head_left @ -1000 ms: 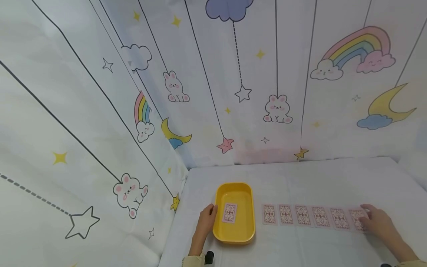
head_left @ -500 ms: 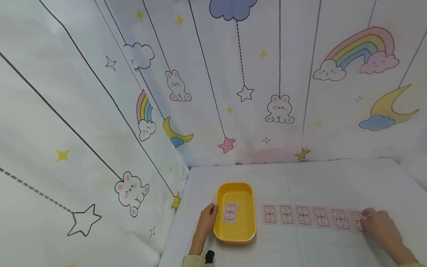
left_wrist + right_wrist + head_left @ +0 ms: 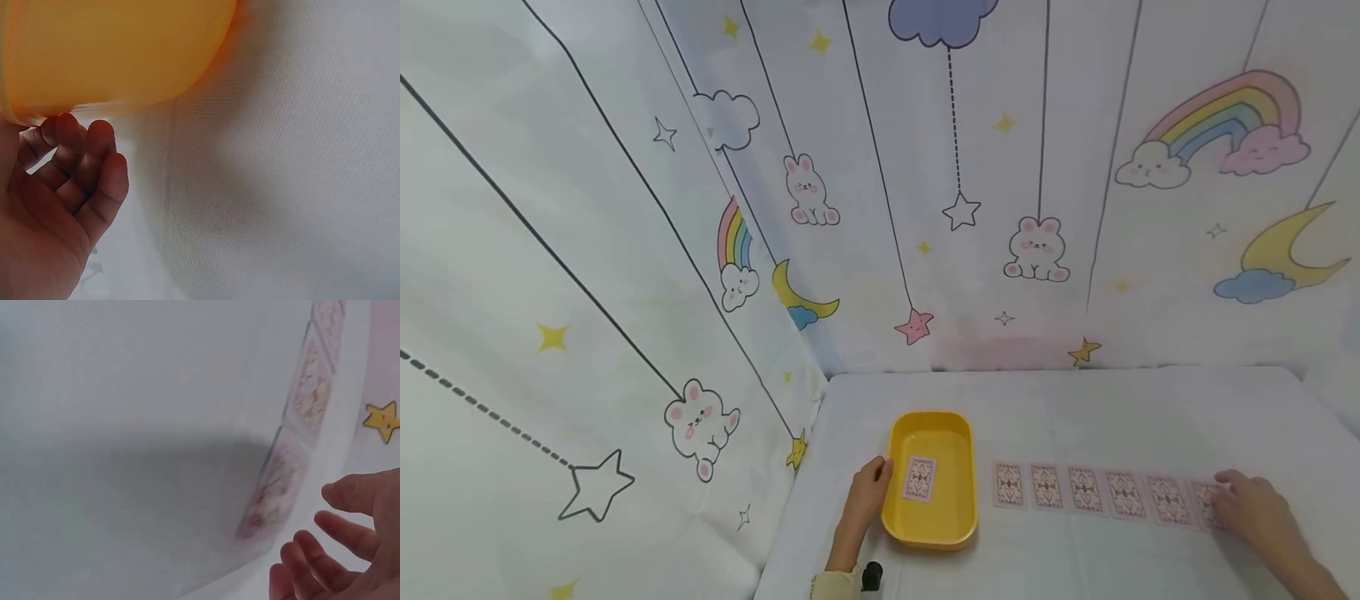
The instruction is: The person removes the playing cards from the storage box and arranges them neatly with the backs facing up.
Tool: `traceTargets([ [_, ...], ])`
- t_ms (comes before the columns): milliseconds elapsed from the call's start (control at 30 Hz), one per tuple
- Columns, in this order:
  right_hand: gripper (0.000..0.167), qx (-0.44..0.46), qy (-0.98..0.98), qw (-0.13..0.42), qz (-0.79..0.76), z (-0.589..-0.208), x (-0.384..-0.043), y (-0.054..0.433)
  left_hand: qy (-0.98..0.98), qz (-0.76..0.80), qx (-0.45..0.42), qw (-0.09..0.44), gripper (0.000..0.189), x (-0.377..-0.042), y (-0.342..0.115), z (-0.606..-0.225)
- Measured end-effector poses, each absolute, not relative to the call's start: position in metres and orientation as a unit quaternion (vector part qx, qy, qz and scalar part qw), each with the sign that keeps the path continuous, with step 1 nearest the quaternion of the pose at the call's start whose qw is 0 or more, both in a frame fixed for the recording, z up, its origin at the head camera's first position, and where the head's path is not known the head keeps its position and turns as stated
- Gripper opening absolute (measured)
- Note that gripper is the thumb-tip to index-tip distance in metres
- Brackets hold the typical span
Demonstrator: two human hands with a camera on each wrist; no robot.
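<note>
A yellow tray (image 3: 953,517) stands on the white-covered table, with one red-patterned playing card (image 3: 920,479) face down inside. My left hand (image 3: 869,487) holds the tray's left rim; in the left wrist view its curled fingers (image 3: 106,181) lie against the tray's outer wall. Right of the tray runs a row of several face-down playing cards (image 3: 1086,489). At the row's right end my right hand (image 3: 1258,507) hovers by the last card (image 3: 1202,504), covering part of it. In the right wrist view, thumb and fingers stand apart beside that card (image 3: 280,487), with nothing between them.
The white cloth (image 3: 1075,417) covers the table up to the back wall. Hanging sheets printed with rabbits, stars and a rainbow (image 3: 1225,108) enclose the back and left sides. A dark wrist device (image 3: 872,576) sits at the left cuff.
My right hand's fingers have drawn closer together at the last card. The head view has shifted slightly. My left hand, the tray and the cards stay where they were.
</note>
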State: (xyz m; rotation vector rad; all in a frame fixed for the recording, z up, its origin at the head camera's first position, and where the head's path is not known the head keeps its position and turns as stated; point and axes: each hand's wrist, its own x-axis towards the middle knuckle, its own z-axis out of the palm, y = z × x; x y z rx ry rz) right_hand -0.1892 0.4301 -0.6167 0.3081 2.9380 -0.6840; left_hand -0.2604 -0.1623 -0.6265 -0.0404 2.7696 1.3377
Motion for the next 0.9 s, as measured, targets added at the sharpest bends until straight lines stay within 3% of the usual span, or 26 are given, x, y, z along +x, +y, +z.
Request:
traceTargets([
  [467, 0.044, -0.019, 0.962, -0.059, -0.264, -0.578, -0.216, 0.343, 0.902, 0.431, -0.010, 0.027, 0.033, -0.258, -0.162, -0.624],
  [900, 0.042, -0.091, 0.944, -0.069, -0.308, -0.548, -0.250, 0.214, 0.901, 0.431, -0.025, 0.030, 0.032, -0.257, -0.160, -0.620],
])
